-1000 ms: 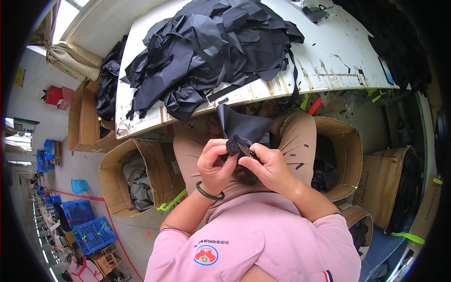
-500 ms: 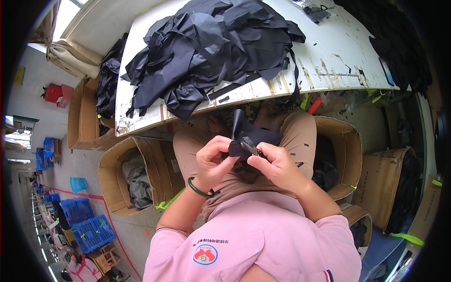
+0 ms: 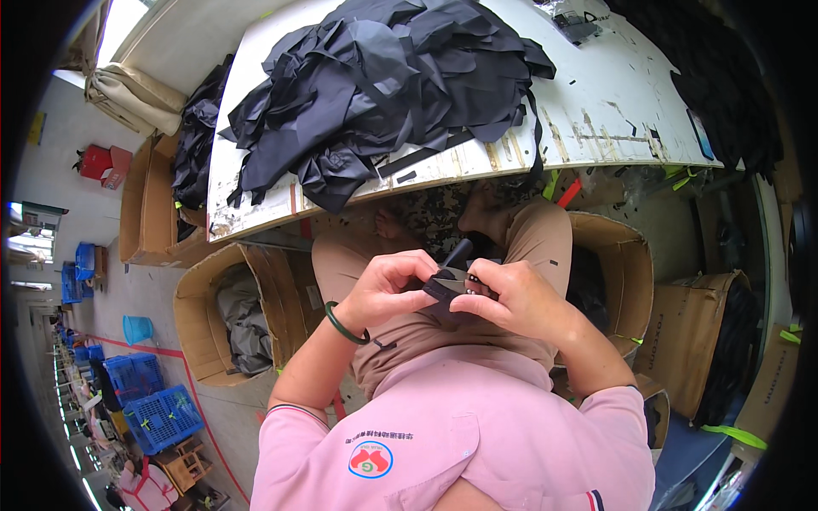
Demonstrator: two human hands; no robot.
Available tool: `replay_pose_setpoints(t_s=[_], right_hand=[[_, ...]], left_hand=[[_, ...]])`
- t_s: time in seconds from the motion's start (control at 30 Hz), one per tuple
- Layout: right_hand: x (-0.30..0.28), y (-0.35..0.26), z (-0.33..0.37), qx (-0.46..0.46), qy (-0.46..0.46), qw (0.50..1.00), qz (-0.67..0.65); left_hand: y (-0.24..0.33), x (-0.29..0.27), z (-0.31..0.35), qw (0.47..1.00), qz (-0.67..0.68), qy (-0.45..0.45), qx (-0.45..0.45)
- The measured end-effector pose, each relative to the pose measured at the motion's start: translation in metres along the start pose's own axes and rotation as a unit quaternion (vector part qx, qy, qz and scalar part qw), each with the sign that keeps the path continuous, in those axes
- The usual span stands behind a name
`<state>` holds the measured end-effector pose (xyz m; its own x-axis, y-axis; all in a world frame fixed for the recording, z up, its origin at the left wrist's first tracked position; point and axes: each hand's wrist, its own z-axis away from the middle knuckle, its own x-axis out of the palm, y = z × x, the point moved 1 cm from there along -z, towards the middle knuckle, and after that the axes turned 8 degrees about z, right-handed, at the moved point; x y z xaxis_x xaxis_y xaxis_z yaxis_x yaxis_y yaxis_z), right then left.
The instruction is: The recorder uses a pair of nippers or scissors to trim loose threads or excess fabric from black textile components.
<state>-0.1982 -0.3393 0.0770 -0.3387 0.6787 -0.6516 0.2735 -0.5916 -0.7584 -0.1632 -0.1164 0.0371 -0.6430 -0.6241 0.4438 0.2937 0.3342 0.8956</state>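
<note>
My left hand [image 3: 388, 291] pinches a piece of black fabric [image 3: 438, 292] above my lap, a dark flap of it standing up beyond the fingers. In my right hand [image 3: 509, 298] are small metal thread snips [image 3: 457, 284], their blades lying against the edge of the cloth that my left fingers hold. My right fingers wrap the snips' dark handle, which is partly hidden. Past my knees, a big heap of black fabric pieces [image 3: 375, 102] covers much of the white table [image 3: 596, 111].
Open cardboard boxes flank my legs: one on the left [image 3: 198, 311] with grey cloth, one on the right [image 3: 635, 272] with dark cloth. Another box [image 3: 141, 209] stands by the table's left end. Dark scraps lie on the tabletop and on my trousers. Blue crates [image 3: 162, 422] sit farther left.
The black fabric is bunched smaller and turned between my hands; its wide hanging part no longer spreads over my lap. Both hands have moved slightly, the snips still at the cloth's edge.
</note>
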Motion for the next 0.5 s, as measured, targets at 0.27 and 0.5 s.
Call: replay_pose_setpoints(t_s=[0.27,0.5], right_hand=[[0.0023,0.0007,0.0005,-0.025,-0.018,0.998,0.055],[0.0056,0.0050,0.0041,-0.020,-0.021,0.999,0.025]], left_hand=[[-0.0012,-0.0008,0.0000,0.999,-0.014,-0.019,-0.040],[0.0003,0.0000,0.0003,0.998,-0.039,-0.041,-0.043]])
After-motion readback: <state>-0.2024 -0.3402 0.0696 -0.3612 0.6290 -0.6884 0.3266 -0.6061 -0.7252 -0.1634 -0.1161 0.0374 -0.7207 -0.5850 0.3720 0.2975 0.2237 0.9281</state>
